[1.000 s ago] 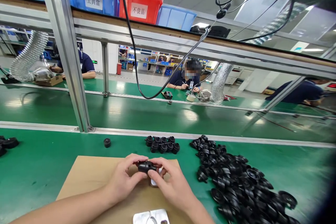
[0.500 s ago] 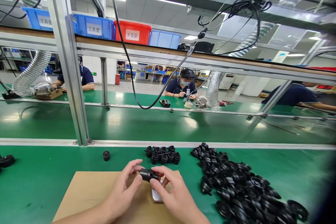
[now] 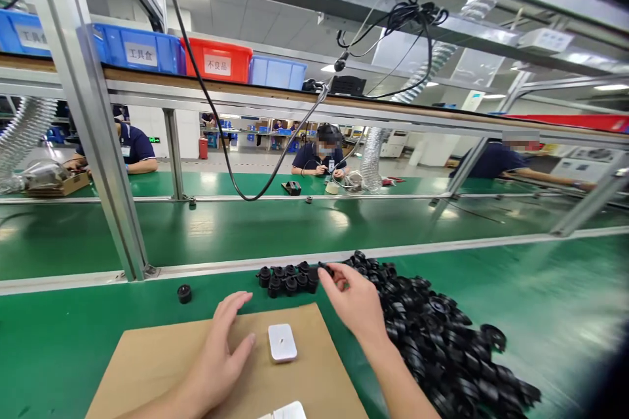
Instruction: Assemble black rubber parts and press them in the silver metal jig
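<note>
While its thumb and forefinger pinch a small black part [image 3: 325,268], mostly hidden by the fingertips, the right hand [image 3: 352,298] reaches forward at the near-right end of a cluster of black parts [image 3: 291,284], its forearm slanting in from the lower right. With nothing in its grasp, the left hand [image 3: 221,347] hovers over the cardboard [image 3: 162,353], thumb spread from loosely curved fingers. Between the hands lies a white block [image 3: 282,342]; beyond the right wrist spreads a black heap [image 3: 437,340].
</note>
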`<action>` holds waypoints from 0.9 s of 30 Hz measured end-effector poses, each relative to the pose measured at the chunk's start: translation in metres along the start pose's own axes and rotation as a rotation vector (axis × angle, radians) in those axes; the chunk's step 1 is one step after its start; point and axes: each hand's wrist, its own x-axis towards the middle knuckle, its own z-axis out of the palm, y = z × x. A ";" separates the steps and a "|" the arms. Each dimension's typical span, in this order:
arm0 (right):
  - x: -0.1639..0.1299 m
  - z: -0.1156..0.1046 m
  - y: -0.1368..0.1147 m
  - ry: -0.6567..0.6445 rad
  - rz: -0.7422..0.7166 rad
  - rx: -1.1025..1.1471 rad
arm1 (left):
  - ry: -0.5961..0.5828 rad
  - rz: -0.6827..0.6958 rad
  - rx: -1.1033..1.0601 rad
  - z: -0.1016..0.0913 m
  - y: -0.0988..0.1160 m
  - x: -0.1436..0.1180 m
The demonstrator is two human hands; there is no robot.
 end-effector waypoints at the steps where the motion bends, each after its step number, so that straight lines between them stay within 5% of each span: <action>1: 0.006 -0.004 0.009 0.009 0.039 -0.068 | -0.029 -0.019 0.001 0.000 0.000 -0.001; 5: 0.017 0.000 0.029 -0.079 0.132 -0.184 | -0.126 -0.043 0.064 -0.009 0.005 0.006; 10: 0.017 0.014 0.022 -0.190 0.117 -0.212 | -0.125 0.010 0.340 -0.040 0.006 0.032; 14: 0.019 -0.014 0.025 -0.214 0.158 -0.278 | -0.179 -0.001 0.772 -0.071 0.002 0.051; 18: 0.015 -0.053 0.030 -0.274 0.301 -0.417 | -0.256 -0.229 1.126 -0.103 -0.009 0.060; 22: 0.006 -0.066 0.025 -0.352 0.392 -0.513 | -0.339 -0.311 1.000 -0.116 -0.022 0.061; 27: 0.003 -0.058 0.017 -0.459 0.398 -0.548 | -0.195 -0.195 0.706 -0.089 -0.025 0.060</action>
